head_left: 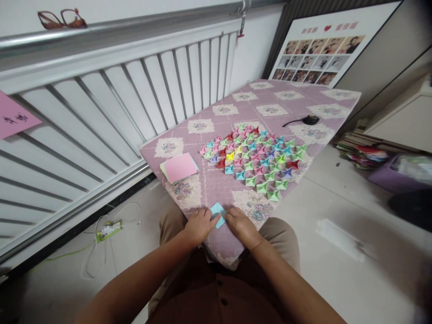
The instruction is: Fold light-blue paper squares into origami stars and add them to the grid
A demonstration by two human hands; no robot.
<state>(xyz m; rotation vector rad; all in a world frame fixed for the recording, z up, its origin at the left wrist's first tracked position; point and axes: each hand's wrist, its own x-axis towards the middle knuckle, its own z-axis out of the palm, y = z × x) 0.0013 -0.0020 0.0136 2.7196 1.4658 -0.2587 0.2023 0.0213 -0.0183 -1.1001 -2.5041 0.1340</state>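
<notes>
A small light blue folded paper (218, 209) lies near the front corner of the table. My left hand (200, 225) presses on its left side, the thumb resting over the paper. On the right edge, my right hand (240, 225) has its fingertips on the same paper, fingers curled together. Beyond the hands, several small folded paper pieces (256, 157) stand in slanting rows, in green, pink, blue, red and yellow. Left of them lies a stack of flat sheets, with a pink sheet (180, 168) on top.
The patterned tablecloth (219, 121) covers the table beside a white radiator (135, 94). A black object with a cord (311, 119) lies at the far right. Glasses (63, 19) rest on the pipe. A power strip (110, 229) is on the floor.
</notes>
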